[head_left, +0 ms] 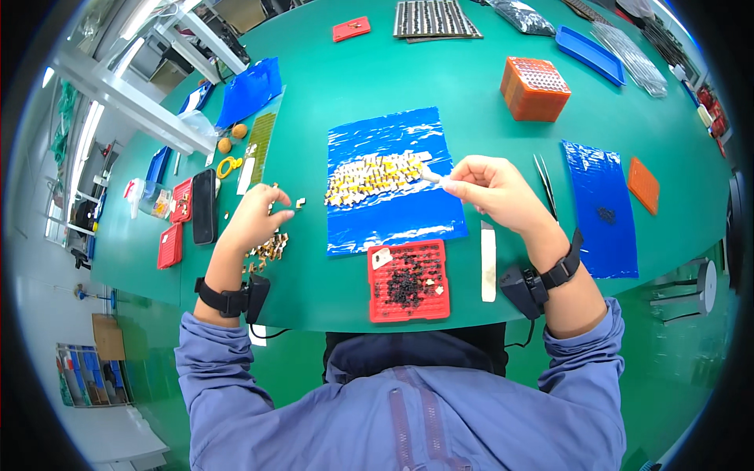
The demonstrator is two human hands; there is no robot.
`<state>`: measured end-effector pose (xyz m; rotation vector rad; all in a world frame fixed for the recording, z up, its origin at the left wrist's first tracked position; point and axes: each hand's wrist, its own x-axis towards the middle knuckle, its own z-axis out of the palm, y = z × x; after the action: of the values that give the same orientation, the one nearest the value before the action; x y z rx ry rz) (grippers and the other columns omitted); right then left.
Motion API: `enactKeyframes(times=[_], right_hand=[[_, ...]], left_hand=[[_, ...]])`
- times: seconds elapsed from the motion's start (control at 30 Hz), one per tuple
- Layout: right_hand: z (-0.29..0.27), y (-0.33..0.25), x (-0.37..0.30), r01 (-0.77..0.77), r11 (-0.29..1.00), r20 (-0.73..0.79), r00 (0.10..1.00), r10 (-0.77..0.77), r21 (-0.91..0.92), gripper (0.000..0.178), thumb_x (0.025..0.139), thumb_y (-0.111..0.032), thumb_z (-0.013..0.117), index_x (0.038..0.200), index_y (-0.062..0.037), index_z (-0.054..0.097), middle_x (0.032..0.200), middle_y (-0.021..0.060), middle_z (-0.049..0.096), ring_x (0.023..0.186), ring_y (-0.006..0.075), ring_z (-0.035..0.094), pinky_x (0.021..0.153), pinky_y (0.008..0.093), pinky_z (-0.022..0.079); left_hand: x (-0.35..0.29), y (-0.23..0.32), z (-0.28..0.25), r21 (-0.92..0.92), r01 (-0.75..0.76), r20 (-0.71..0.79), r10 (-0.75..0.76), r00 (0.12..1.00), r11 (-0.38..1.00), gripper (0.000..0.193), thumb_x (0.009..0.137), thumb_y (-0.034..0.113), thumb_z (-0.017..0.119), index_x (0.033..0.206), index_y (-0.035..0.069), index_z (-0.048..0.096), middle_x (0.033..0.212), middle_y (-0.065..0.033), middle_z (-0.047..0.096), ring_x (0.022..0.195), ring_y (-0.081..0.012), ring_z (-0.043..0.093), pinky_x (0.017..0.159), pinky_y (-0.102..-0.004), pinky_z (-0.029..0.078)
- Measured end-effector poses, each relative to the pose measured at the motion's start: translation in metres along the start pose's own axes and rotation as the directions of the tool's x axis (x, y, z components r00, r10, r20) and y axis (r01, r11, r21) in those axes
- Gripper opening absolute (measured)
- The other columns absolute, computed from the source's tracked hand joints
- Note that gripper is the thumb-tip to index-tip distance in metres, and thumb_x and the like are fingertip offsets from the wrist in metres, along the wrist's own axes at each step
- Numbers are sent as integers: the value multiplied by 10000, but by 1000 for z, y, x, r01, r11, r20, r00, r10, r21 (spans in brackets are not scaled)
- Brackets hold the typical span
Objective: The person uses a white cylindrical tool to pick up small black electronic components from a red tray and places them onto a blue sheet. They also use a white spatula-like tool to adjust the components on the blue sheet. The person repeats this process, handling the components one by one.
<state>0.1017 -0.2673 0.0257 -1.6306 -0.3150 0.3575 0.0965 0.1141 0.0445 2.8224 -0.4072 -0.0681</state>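
A blue sheet [393, 224] lies in the middle of the table, bearing a dense patch of small white-and-yellow pieces [373, 179]. At the patch's right end my right hand [495, 188] pinches a short pale stick-like thing [432, 176], its tip by the pieces; its exact kind is unclear. Left of the sheet, my left hand [255, 218] hovers with thumb and forefinger apart. One small white-and-dark piece [301, 202] lies just beyond its fingertips. Under and beside that hand is a loose heap of small brown-and-white pieces [272, 247].
A red tray [408, 314] of small black parts stands nearest me. Right of it are a white strip [488, 263], tweezers [545, 184] and another blue sheet [601, 243]. An orange block stack [534, 94] stands farther back. Left lie a black case [205, 206] and red boxes [170, 246].
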Motion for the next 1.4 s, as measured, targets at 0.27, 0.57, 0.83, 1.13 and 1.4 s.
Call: enactKeyframes(times=[0.27, 0.57, 0.83, 1.13, 1.4], right_hand=[[-1, 5, 1, 5, 1000, -12, 1000, -5, -19, 173, 842, -189, 653, 815, -22, 616, 649, -46, 540, 554, 8, 426, 469, 180, 308], [1, 1, 0, 21, 1000, -9, 1000, -21, -9, 168, 850, -181, 643, 821, -19, 614, 663, -44, 544, 569, 6, 433, 475, 177, 316], [2, 1, 0, 20, 1000, 1, 1000, -20, -13, 172, 842, -184, 653, 824, -18, 613, 654, -54, 535, 557, 4, 422, 466, 184, 307], [6, 3, -6, 60, 995, 157, 985, -73, 82, 145, 822, -147, 678, 844, -15, 622, 696, -38, 564, 621, 16, 479, 542, 187, 387], [9, -4, -11, 110, 990, 296, 952, -78, -91, 232, 864, -248, 628, 864, -23, 687, 571, -22, 528, 523, 41, 464, 469, 209, 354]], left_hand=[[-32, -9, 11, 23, 56, 10, -56, 998, 998, 152, 699, 143, 726, 788, 74, 625, 903, -118, 523, 946, -301, 488, 839, -383, 397], [-42, -5, 16, 99, 5, -104, 5, 995, 995, 168, 696, 111, 711, 801, 53, 593, 915, -92, 518, 925, -283, 476, 810, -375, 392], [-44, 3, 16, 7, 2, -147, -1, 989, 1000, 135, 762, 18, 640, 858, 34, 546, 854, -87, 567, 840, -251, 540, 767, -330, 426], [-39, 77, 10, -650, -75, -65, 42, 997, 757, 70, 831, 30, 612, 890, -4, 628, 806, -62, 613, 736, -137, 593, 683, -263, 472], [-14, 126, 29, -956, -1, 53, 178, 983, 292, 93, 923, 77, 523, 913, -7, 562, 804, -50, 621, 726, -87, 604, 631, -212, 485]])
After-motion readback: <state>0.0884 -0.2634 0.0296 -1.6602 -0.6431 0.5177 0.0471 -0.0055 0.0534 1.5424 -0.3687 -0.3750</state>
